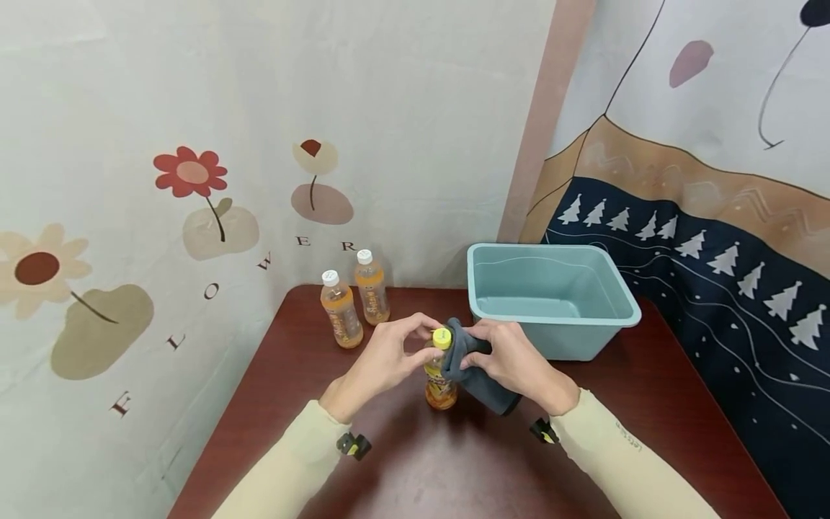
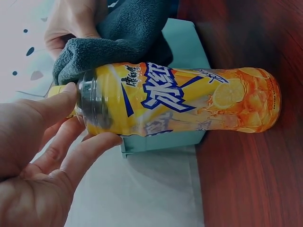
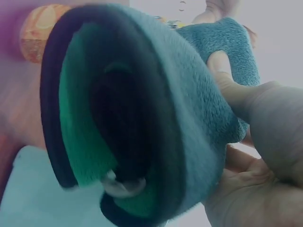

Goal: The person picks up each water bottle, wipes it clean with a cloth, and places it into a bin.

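Note:
A bottle of iced tea (image 1: 441, 393) with a yellow cap (image 1: 442, 338) stands upright on the table in front of me. My left hand (image 1: 382, 360) holds it at the top, with the thumb by the cap and neck and fingers round the other side. A yellow label with lemon slices shows in the left wrist view. My right hand (image 1: 519, 364) grips a dark grey-teal cloth (image 1: 489, 389) between thumb and fingers. Part of the cloth is bunched against the bottle's neck, while the rest hangs down to the right. In the right wrist view, the cloth's dark edge and green underside curl toward the camera.
Two bottles with white caps, a nearer one (image 1: 341, 317) and a farther one (image 1: 372, 292), stand at the back left. Behind my right hand sits a light blue plastic bin (image 1: 558, 339). Patterned cloth walls border the dark red table (image 1: 415, 476) at the back and sides.

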Demonstrator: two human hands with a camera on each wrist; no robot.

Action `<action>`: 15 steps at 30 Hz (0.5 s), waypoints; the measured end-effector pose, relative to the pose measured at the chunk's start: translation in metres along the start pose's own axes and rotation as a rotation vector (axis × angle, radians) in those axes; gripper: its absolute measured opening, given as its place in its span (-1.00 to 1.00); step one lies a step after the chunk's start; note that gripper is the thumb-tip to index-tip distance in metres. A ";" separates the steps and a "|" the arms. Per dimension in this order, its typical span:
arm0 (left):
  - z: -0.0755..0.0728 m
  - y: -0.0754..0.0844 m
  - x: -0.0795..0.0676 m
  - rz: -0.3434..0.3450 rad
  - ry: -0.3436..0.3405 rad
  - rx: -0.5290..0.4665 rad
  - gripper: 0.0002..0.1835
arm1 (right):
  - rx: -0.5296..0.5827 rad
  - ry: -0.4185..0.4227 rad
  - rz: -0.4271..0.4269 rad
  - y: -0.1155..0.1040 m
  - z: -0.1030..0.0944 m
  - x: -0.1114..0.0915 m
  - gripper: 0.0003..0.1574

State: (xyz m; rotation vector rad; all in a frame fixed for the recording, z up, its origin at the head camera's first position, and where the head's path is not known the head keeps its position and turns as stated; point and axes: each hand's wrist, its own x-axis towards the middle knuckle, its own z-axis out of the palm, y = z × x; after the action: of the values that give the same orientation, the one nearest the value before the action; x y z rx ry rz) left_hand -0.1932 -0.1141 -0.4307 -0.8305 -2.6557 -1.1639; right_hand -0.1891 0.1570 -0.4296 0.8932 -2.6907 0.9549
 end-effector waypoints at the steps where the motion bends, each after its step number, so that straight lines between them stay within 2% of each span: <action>1: 0.000 0.000 0.000 0.002 0.002 -0.001 -0.60 | -0.003 0.001 0.005 0.001 0.001 0.000 -0.36; 8: -0.002 -0.001 0.001 0.000 -0.008 -0.005 -0.61 | -0.018 -0.025 0.029 0.011 0.010 -0.004 -0.40; 15: 0.001 -0.002 0.003 0.055 0.023 0.002 -0.64 | -0.039 -0.027 -0.006 0.023 0.023 -0.007 -0.53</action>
State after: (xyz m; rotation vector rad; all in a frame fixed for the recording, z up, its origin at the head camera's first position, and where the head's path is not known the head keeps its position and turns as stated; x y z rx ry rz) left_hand -0.1963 -0.1131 -0.4315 -0.8786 -2.5973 -1.1511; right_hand -0.1957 0.1606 -0.4623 0.9128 -2.7173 0.8928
